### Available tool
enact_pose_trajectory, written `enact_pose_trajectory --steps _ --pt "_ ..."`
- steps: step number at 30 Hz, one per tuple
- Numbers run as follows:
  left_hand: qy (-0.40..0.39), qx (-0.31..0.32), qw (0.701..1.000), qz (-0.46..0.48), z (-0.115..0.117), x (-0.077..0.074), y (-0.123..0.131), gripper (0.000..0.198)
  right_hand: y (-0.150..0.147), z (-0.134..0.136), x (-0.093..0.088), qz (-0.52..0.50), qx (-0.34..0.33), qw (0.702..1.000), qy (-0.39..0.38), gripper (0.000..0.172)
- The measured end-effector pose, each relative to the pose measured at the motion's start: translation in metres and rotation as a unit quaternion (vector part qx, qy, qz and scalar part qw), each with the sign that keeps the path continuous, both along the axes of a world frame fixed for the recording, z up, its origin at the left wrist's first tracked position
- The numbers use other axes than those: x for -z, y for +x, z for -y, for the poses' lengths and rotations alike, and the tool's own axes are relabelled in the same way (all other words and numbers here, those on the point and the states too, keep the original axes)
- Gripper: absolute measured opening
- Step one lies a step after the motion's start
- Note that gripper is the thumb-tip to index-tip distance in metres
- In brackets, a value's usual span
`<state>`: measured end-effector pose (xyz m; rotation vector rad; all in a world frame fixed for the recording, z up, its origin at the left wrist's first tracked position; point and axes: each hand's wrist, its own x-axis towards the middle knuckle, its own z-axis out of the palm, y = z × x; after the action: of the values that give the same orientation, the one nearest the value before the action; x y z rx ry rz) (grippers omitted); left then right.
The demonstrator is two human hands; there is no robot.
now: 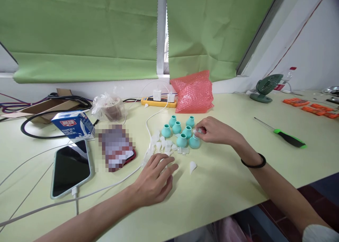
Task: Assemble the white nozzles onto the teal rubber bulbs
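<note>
Several turquoise bulb-shaped pieces with round open tops, such as one turquoise piece (166,131), stand grouped at mid-table. My right hand (215,131) pinches a small translucent white piece (197,130) right at the top of the rightmost turquoise piece (194,142); whether the two touch is hidden by my fingers. Fingers apart and holding nothing, my left hand (155,180) rests by a heap of small translucent white parts (165,145). Its fingertips are close to the heap's front edge. A loose white pointed piece (193,167) lies between my hands, near a clear tubular part (183,150).
Left are a phone (71,169) on a white cable, a blurred-out phone-shaped object (116,148) and a blue milk carton (72,123). Behind are a yellow power strip (159,102) and pink bubble wrap (194,94). Right are a screwdriver (288,138) and a green fan (267,86).
</note>
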<state>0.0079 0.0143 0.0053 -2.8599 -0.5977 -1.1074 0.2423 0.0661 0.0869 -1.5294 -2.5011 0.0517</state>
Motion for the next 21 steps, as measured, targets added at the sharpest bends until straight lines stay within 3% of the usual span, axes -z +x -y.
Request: enact_pose_trajectory --steps 10,17,21 --pt "-0.019 0.000 1.000 -0.002 0.000 0.000 -0.002 0.029 0.008 -0.001 0.007 -0.046 -0.002 0.999 0.020 0.025" --pt "-0.070 0.004 0.996 0.057 0.002 -0.002 -0.005 0.040 0.004 0.009 -0.001 -0.243 -0.025 0.970 -0.010 0.014" --pt "-0.046 -0.017 0.999 -0.010 0.003 -0.002 -0.001 0.034 -0.003 0.011 0.006 -0.255 -0.048 0.966 0.007 0.011"
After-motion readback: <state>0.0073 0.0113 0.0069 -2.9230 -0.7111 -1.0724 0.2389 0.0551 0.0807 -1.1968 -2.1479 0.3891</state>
